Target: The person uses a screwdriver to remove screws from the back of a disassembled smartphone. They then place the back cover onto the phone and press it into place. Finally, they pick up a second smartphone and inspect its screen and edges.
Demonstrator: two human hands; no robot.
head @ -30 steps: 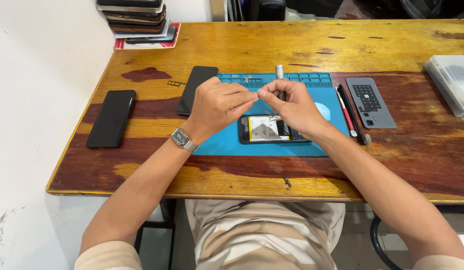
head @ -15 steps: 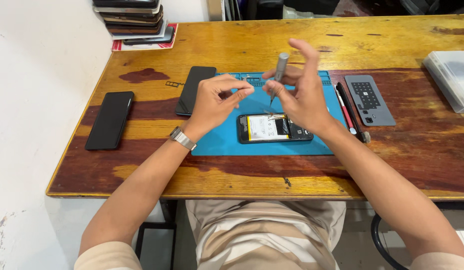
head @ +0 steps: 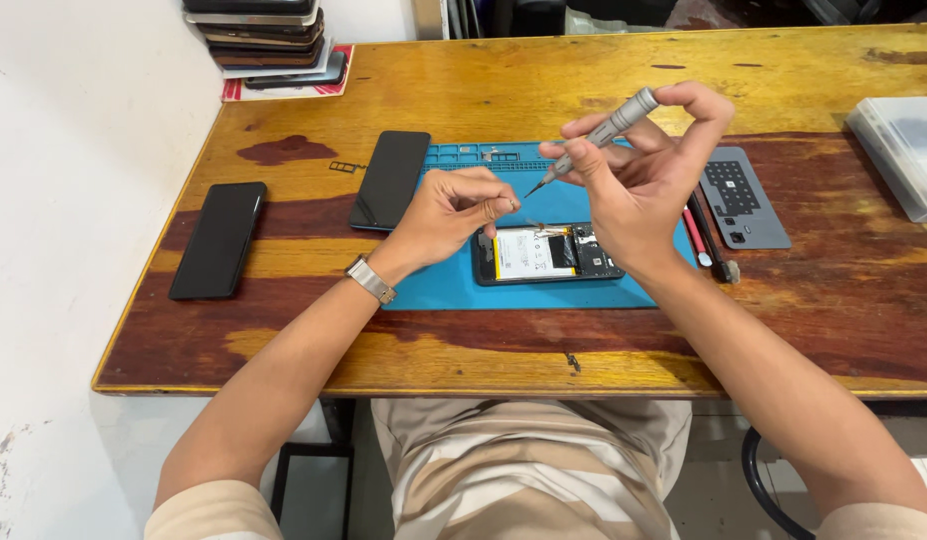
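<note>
Above the blue work mat (head: pixel 453 290) on the wooden table (head: pixel 543 350), the head view shows the right hand (head: pixel 643 185) raised, its grip closed round a slim grey screwdriver (head: pixel 591 137). The tool's long axis runs on a slant: the capped end sits up and to the right beside the index fingertip, and the dark tip points down and to the left, toward the left hand (head: pixel 453 210). That tip hangs in the air just beside the left fingertips and clear of the mat.

The left hand hovers with thumb and forefinger pinched together; whether something tiny sits between them is too small to tell. A watch (head: pixel 371 280) sits on that wrist.

Under both hands an opened phone (head: pixel 545 255) lies flat on the mat, long side across the table, its white battery showing. A dark phone (head: pixel 389 178) lies at the mat's left edge, and another dark phone (head: pixel 218 238) lies further left on bare wood. Right of the mat lie a red-handled tool (head: pixel 695 232), a black tool (head: pixel 718 250) and a grey bit holder (head: pixel 741 198). A stack of phones (head: pixel 268 40) sits at the far left corner.
</note>
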